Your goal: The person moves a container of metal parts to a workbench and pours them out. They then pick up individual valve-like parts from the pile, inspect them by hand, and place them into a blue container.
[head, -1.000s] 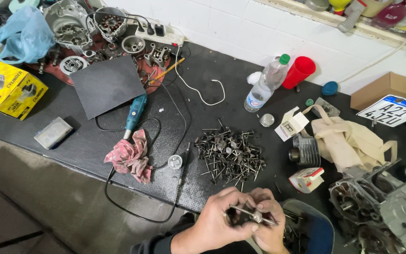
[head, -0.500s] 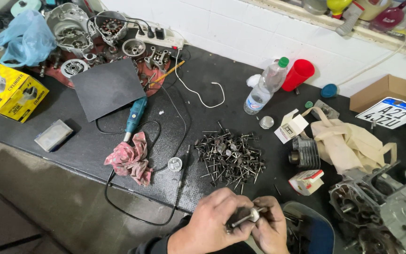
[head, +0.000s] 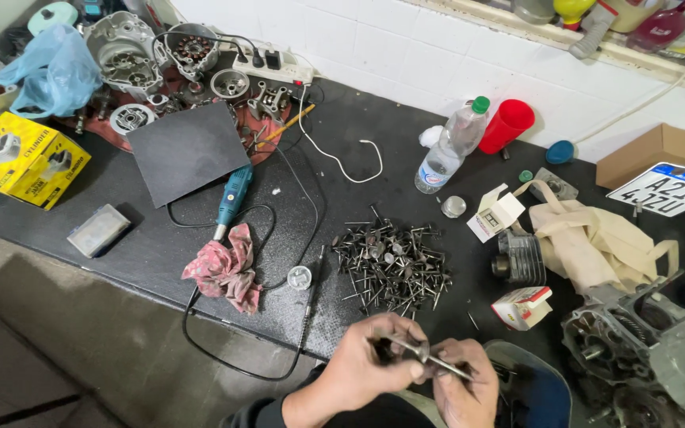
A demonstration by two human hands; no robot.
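Observation:
Both of my hands meet at the bottom centre, just in front of the black workbench (head: 160,246). My left hand (head: 370,366) and my right hand (head: 463,384) pinch the two ends of a thin metal valve stem (head: 428,357), held roughly level between them. Right behind my hands lies a heap of several more metal engine valves (head: 392,263) on the bench top. A small round metal disc (head: 299,277) sits left of the heap.
A teal rotary tool (head: 233,196) with black cable, red rag (head: 223,269), dark mat (head: 186,150), yellow box (head: 21,157), engine parts back left and right (head: 636,349), plastic bottle (head: 455,144), red cup (head: 506,125), cloth bag (head: 592,242), small cartons.
My hands shifted slightly and turned the valve between the fingers. The view moved a little; the bench items stay where they were.

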